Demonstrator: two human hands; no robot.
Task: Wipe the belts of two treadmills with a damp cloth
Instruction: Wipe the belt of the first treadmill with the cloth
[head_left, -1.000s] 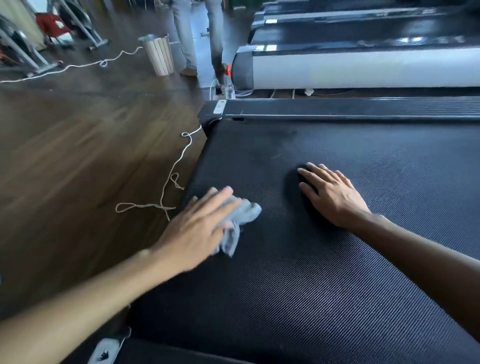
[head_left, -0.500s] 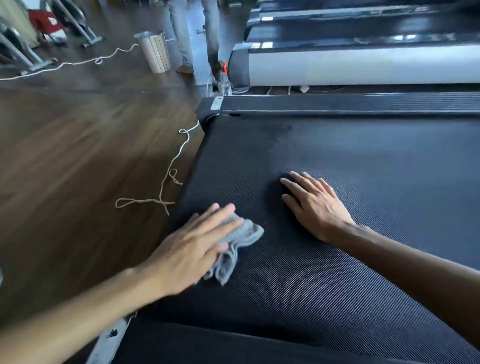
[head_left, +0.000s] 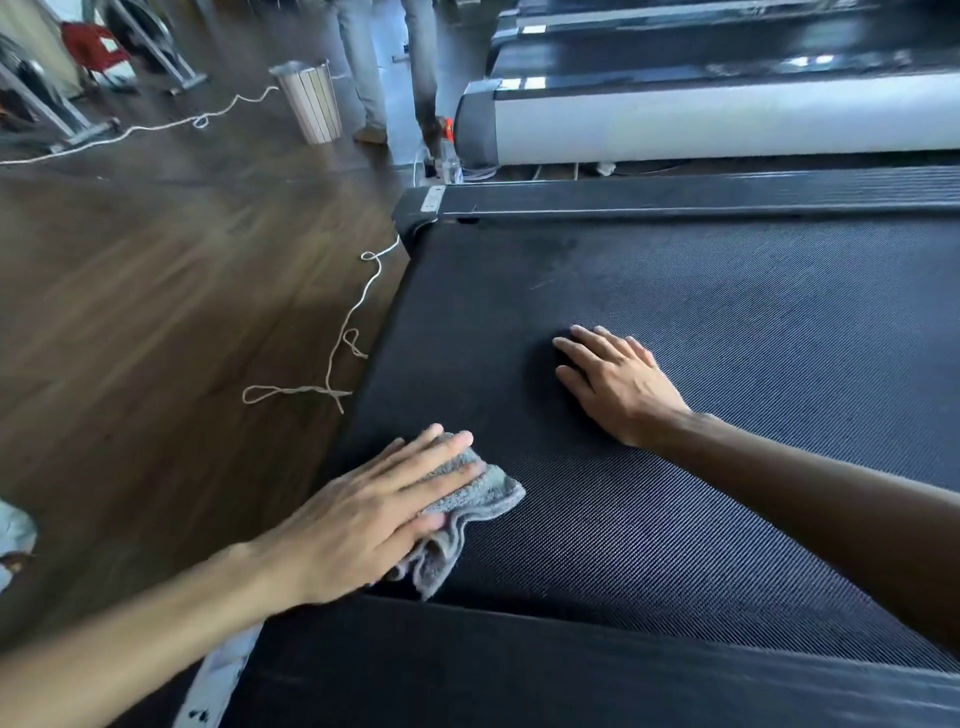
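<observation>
Head view: pressed flat to a treadmill belt (head_left: 727, 338), grey cloth (head_left: 485, 496) underneath.
Left hand (head_left: 374, 514) straight-fingered atop cloth, at belt's near left corner. Right hand (head_left: 623, 389) flat on bare belt, fingers relaxed, grasping nothing, apart from cloth. Beyond: second treadmill (head_left: 727, 119); white rope (head_left: 358, 306) on wood floor.

This is a gym. A black treadmill belt (head_left: 727, 364) fills the view from 3 to 6 o'clock, and more treadmills (head_left: 727, 119) stand in a row at 1 o'clock. At 10 o'clock, metal exercise-machine frames (head_left: 67, 117) rest on the dark wooden floor (head_left: 156, 312), with a slatted bin (head_left: 311, 101) at 11.
</observation>
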